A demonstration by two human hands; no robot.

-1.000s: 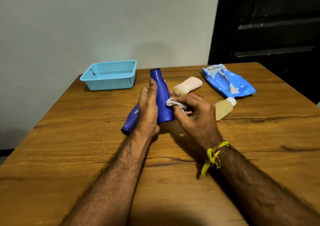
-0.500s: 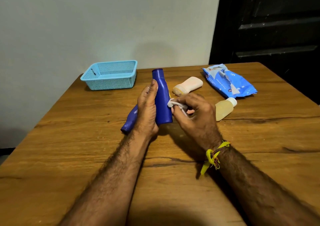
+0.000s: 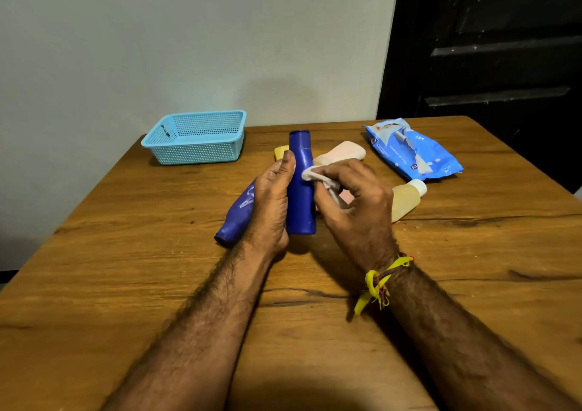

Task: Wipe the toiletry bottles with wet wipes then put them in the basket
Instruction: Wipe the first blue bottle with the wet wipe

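Two hands meet over the wooden counter (image 3: 126, 284). Our left hand (image 3: 271, 203) wraps its grip round the upright blue bottle (image 3: 300, 190), thumb along its side. Our right hand (image 3: 356, 203) pinches a white wet wipe (image 3: 315, 174) and presses it against that bottle's upper part. A second blue bottle (image 3: 239, 215) lies beside the left hand. The light-blue basket (image 3: 195, 152) sits far left, the wipes pack (image 3: 412, 149) far right, near a yellowish bottle (image 3: 406, 199).
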